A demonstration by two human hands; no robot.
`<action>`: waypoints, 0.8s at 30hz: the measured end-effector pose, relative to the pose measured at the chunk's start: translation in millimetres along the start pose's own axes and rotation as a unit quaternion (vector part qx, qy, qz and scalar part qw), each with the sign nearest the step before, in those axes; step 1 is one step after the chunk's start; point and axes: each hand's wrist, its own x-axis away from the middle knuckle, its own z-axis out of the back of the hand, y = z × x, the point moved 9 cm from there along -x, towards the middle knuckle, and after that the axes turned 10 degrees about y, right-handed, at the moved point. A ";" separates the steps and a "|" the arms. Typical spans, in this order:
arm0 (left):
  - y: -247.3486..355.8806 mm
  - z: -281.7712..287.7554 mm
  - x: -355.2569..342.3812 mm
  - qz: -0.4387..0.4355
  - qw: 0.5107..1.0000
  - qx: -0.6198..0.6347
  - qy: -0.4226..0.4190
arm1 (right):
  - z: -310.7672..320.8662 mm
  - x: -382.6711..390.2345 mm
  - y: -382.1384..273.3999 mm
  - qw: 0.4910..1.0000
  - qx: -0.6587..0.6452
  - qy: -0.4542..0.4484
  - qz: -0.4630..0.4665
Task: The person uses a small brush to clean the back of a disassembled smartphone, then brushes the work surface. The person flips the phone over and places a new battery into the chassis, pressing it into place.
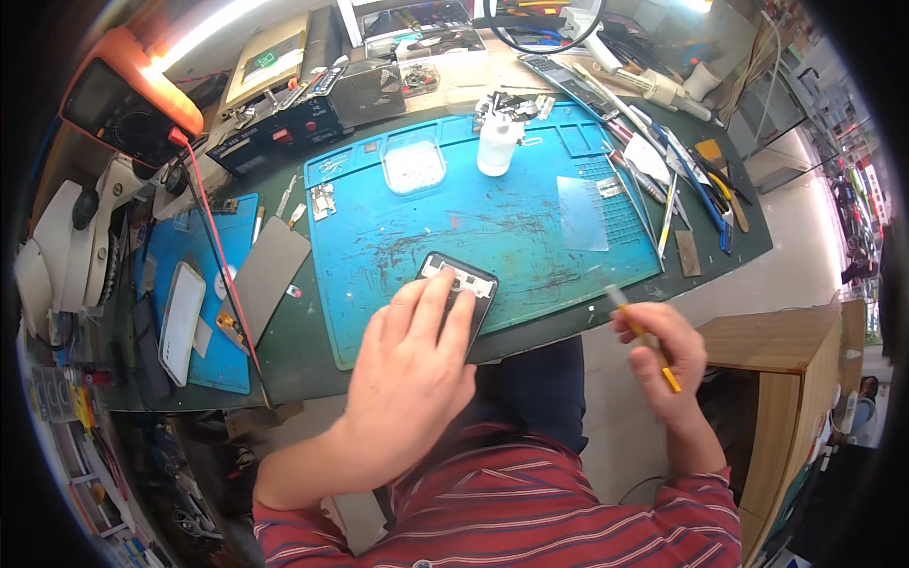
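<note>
My left hand [402, 369] rests on an opened dark phone [476, 312] at the front of the blue mat [365, 303], fingertips over its white-and-black inner parts near the top end. In my right hand [668, 360], beside the mat's front right corner, is a slim yellow-handled tool [644, 341] with a pale tip, raised clear of the phone. A clear plastic sheet [582, 213] lies on the right of the mat. Farther back stand a white bottle [497, 147] and a shallow clear tray [413, 163].
An orange multimeter [123, 99] with leads hangs at the left, near a black bench device [275, 137] and a second blue mat [156, 284]. Scattered hand tools [720, 189] cover the bench's right side. A wooden cabinet [795, 350] stands at right.
</note>
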 end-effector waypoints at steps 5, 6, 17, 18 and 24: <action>-18.7 -2.5 -12.8 -0.066 0.992 0.107 -0.022 | -34.4 -1.8 7.1 0.984 -0.154 -0.024 -0.084; -19.5 0.0 -13.6 -0.069 0.991 0.114 -0.012 | -37.9 -1.7 6.8 0.983 -0.167 -0.024 -0.078; 17.5 -63.0 13.6 0.281 0.583 0.762 -0.028 | -59.0 9.1 -34.6 0.986 -0.137 -0.031 0.090; 15.9 -66.7 15.5 0.279 0.576 0.768 0.010 | -61.7 7.9 -38.8 0.985 -0.132 -0.041 0.106; 7.6 -38.3 26.5 0.205 0.716 0.645 0.169 | -66.5 20.0 -32.9 0.993 0.054 -0.107 0.014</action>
